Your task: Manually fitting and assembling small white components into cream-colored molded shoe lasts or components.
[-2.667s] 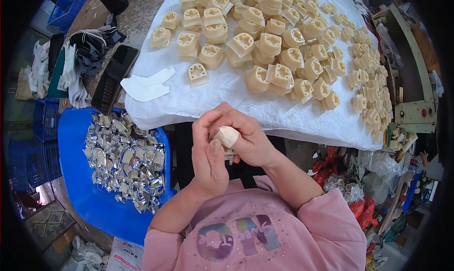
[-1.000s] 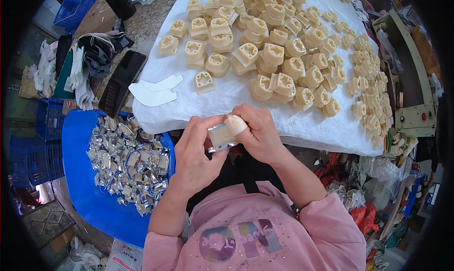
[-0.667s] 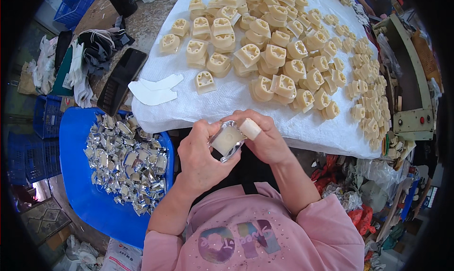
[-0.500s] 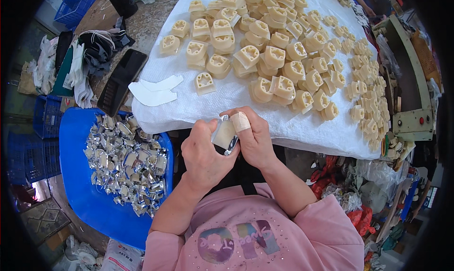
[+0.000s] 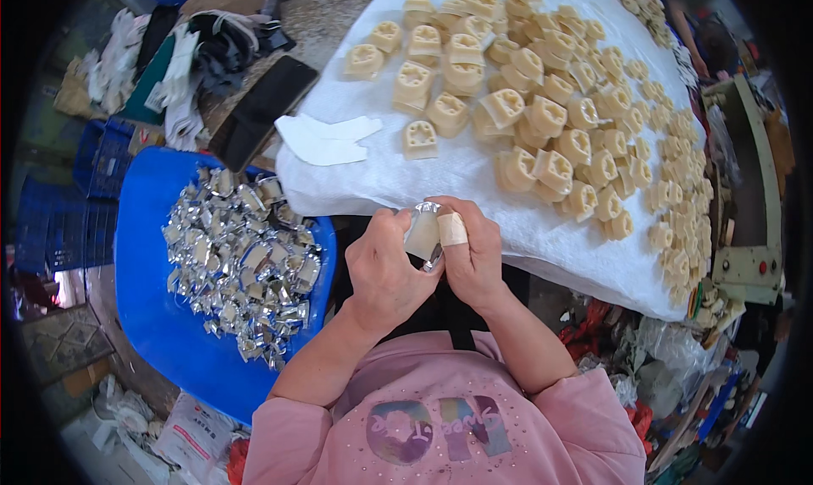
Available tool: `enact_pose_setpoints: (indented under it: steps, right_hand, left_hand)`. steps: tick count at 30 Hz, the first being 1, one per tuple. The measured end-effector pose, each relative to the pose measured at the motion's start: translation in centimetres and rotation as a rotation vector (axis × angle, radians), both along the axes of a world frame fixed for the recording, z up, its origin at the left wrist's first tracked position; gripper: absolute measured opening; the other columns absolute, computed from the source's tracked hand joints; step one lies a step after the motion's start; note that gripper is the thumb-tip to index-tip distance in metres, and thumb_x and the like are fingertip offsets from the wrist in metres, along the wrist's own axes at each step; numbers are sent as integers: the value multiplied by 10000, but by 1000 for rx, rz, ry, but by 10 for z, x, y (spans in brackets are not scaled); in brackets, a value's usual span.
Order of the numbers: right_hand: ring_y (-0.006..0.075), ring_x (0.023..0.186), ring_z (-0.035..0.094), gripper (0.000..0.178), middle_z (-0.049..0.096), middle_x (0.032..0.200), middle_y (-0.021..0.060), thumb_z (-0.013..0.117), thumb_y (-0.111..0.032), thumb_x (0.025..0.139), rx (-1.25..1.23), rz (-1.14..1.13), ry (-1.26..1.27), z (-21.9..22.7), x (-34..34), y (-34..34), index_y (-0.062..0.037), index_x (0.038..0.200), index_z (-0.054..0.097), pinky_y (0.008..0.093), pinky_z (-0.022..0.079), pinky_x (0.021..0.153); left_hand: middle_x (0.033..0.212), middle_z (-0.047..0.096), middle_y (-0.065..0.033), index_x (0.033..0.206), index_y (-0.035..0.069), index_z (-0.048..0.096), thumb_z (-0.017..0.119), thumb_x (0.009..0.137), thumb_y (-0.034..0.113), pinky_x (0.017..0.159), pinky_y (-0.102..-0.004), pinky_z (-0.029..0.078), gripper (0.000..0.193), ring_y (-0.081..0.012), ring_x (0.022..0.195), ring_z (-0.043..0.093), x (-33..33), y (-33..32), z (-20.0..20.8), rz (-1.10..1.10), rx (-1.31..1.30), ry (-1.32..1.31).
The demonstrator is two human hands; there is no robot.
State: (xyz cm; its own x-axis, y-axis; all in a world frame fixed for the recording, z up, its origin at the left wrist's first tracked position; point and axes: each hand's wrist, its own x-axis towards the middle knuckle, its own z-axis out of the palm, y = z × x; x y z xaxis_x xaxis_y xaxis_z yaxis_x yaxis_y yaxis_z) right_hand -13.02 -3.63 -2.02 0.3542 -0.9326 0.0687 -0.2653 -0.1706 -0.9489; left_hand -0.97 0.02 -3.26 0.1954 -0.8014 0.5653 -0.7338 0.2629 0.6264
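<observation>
the blue tub (image 5: 142, 273) holds silvery, apparently foil-edged pieces (image 5: 246, 269), while the hands (image 5: 385, 265) pinch a cream-and-silver block (image 5: 422, 238).

From left hand (image 5: 385, 269): 12 o'clock, open white sheet (image 5: 398, 182) | 2 o'clock, cream pieces (image 5: 549, 123) block | 9 o'clock, blue tub (image 5: 142, 265) obstructs

Silver and cream piece (image 5: 421, 236), blue tub (image 5: 144, 273), pink shirt (image 5: 559, 426) (multicoloured print (image 5: 422, 434)).
</observation>
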Motion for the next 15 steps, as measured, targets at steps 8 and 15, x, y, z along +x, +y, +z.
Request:
enact_pose_setpoints:
  steps: [8, 15]
  right_hand:
    - [303, 879, 508, 298, 575, 911, 113, 670, -39, 721, -518, 207, 161, -1, 40, -47, -19, 1014, 614, 389, 433, 748]
    - [247, 1018, 491, 308, 577, 1014, 66, 642, -9, 679, -744, 185, 384, -1, 74, -67, -38, 986, 636, 412, 338, 896]
  left_hand:
    - [887, 602, -88, 1036, 24, 551, 762, 667, 112, 656, -293, 488, 433, -166, 765, 588, 89, 30, -20, 388, 184, 61]
    - [1115, 461, -150, 1152, 6, 546, 725, 670, 70, 925, -423, 367, 518, -302, 1048, 449, 168, 77, -24, 865, 311, -333]
